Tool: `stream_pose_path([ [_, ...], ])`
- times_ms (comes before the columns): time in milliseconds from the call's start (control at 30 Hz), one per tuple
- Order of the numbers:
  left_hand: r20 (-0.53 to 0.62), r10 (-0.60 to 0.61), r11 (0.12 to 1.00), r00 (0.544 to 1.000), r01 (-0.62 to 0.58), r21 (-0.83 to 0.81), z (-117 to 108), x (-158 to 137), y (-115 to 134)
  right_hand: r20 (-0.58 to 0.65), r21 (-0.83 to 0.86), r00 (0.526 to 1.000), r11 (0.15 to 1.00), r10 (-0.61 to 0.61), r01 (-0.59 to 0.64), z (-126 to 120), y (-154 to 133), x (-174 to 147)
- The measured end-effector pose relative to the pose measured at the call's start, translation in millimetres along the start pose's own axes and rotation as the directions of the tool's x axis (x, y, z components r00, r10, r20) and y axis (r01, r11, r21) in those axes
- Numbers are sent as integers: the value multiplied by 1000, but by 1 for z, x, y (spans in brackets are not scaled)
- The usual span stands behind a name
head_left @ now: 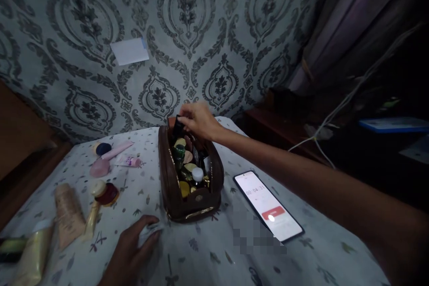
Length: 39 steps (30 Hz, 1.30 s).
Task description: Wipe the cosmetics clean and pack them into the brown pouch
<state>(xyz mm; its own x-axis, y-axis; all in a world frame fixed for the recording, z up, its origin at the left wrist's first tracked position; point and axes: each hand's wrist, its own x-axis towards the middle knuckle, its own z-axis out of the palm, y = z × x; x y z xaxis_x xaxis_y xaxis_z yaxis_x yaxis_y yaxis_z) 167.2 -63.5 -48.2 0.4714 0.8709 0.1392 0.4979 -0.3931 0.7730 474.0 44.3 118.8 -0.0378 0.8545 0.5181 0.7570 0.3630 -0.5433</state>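
A brown zip-up toiletry bag (pixel 192 211) stands unzipped on the patterned bedsheet, packed with small bottles and jars. At its far end, my right hand (pixel 199 118) is closed on a small black bottle or tube (pixel 178 127), partly hidden by the fingers. Inside the bag I see a white-capped bottle (pixel 197 174), a green bottle (pixel 179 154) and a yellow lid (pixel 184 188). Left of the bag's near end, my left hand (pixel 132 248) is curled, thumb and forefinger around something pale (pixel 149 230); whether that is a small object or a fold of sheet is unclear.
Several cosmetics lie on the left: a beige tube (pixel 69 214), a cream tube (pixel 35 254), a dark red jar (pixel 107 193), a pink-capped tube (pixel 127 161). Right of the bag, a phone (pixel 268 205) shows a running timer. Behind is a patterned wall; white cables (pixel 348 96) hang at right.
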Motion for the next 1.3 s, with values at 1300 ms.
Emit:
stream_pose_path([
  [1300,106,-42,999,993,39,29,-5,9,17,343,10,931,990,127,-139,16,0,9],
])
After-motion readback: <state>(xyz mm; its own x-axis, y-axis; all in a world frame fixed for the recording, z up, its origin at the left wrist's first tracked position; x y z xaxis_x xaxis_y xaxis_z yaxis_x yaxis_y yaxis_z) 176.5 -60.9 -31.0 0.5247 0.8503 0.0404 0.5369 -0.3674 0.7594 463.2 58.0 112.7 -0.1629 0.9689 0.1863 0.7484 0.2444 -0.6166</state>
